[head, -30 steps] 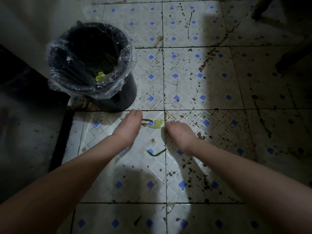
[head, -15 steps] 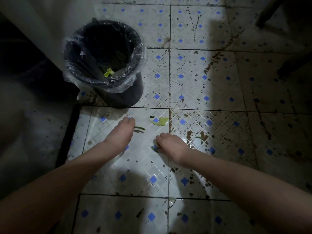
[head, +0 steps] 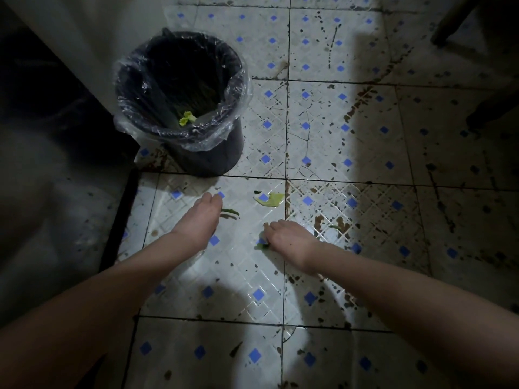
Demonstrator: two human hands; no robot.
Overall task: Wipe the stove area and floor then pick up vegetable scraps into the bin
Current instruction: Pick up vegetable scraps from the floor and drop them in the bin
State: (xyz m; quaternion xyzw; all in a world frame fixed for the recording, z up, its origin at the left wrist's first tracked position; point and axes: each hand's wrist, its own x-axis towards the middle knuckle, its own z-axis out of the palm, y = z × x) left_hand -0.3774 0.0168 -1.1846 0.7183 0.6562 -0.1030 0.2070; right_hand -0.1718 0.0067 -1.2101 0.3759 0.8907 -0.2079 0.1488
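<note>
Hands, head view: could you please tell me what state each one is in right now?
Left hand: beside a green stem; whether it grips cannot be told.
Right hand: fingers curled, pinching a dark green scrap.

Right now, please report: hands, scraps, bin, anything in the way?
Left hand open beside a green stem. Right hand pinches a dark scrap. Pale leaf lies loose near the bin. Nothing blocks the bin.

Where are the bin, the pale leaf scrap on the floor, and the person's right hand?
bin (head: 207, 161): head view, dark outer wall below the liner.
pale leaf scrap (head: 273, 200): head view, middle of the leaf.
right hand (head: 289, 237): head view, back of the hand.
</note>
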